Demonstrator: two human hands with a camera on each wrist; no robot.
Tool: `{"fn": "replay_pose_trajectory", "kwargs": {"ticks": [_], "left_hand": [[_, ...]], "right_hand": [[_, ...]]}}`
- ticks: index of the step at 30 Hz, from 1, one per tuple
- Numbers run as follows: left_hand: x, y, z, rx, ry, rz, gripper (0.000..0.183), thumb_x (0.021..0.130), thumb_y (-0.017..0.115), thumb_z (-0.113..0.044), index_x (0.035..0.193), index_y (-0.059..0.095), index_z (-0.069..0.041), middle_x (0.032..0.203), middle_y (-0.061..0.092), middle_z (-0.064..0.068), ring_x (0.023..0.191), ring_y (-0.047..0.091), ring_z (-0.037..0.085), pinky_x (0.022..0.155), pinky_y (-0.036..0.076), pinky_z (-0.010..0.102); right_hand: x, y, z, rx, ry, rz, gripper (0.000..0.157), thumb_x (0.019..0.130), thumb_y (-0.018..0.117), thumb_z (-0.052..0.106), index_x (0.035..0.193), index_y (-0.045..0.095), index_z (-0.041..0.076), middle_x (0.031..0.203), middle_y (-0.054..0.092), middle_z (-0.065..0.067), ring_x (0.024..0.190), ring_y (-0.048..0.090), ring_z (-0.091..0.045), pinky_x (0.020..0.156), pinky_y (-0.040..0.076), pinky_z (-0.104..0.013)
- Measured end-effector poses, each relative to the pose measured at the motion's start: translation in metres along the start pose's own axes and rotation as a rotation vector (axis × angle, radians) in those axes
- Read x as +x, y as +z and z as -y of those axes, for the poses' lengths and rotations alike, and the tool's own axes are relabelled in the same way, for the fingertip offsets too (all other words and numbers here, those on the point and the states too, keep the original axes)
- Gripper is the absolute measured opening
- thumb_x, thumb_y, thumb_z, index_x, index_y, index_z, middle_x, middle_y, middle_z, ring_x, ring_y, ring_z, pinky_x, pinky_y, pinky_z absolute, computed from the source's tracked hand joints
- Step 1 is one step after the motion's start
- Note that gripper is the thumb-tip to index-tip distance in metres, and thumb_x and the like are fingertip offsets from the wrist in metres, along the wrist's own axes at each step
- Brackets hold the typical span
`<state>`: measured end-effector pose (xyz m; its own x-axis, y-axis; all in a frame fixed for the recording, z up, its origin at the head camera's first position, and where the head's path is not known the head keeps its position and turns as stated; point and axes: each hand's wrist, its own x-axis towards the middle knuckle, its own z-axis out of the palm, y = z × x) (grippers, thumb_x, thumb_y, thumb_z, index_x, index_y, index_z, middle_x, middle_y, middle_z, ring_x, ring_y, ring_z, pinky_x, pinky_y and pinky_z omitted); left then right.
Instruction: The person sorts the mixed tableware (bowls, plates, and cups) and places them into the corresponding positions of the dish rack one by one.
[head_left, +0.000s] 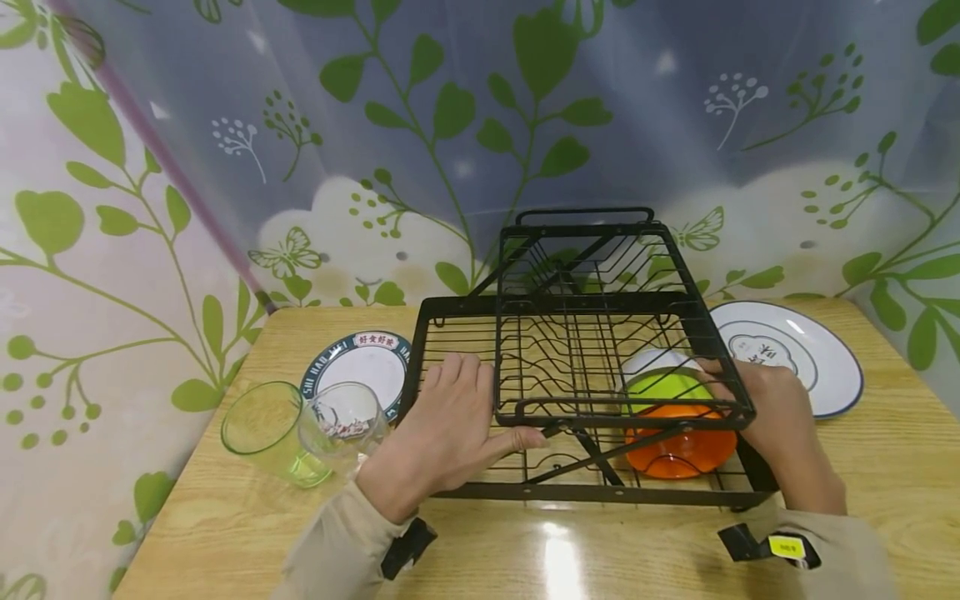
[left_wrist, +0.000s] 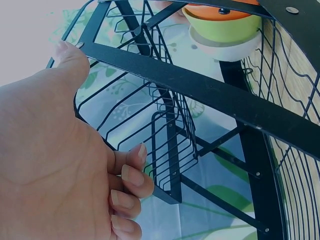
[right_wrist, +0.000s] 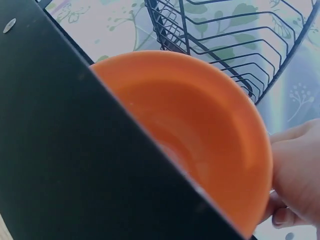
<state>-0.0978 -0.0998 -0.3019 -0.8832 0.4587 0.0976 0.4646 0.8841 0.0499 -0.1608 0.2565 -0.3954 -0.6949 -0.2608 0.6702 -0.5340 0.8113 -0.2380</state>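
Observation:
A black two-tier wire dish rack stands on the table, its upper tier raised on crossed struts. My left hand holds the left side of the upper tier, thumb along its front corner and fingertips bent in by the side wires. Inside the lower tier, toward the right, sits a stack of bowls: orange in front, light green behind it, then white. From the right, my right hand grips the stack at its edge, with some fingers hidden behind the bowls. The upper tier's wires partly cover the stack in the head view.
Left of the rack are a green-tinted glass, a clear glass and a blue-rimmed plate. A large white plate lies at the right behind my right hand. A patterned curtain hangs behind the wooden table.

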Motion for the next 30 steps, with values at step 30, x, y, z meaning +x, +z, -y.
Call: {"fn": "replay_pose_trajectory", "kwargs": {"ticks": [30], "left_hand": [[0.001,-0.001,0.0,0.007,0.003,0.005,0.101,0.071,-0.004,-0.084,0.096,0.049,-0.001,0.091,0.043,0.011,0.091,0.042,0.027,0.081,0.038,0.037]], "right_hand": [[-0.007,-0.009,0.005,0.048,0.17,0.126,0.023,0.077,0.073,-0.002,0.1,0.069,-0.003,0.1,0.066,-0.028,0.094,0.061,-0.05,0.08,0.045,-0.061]]}}
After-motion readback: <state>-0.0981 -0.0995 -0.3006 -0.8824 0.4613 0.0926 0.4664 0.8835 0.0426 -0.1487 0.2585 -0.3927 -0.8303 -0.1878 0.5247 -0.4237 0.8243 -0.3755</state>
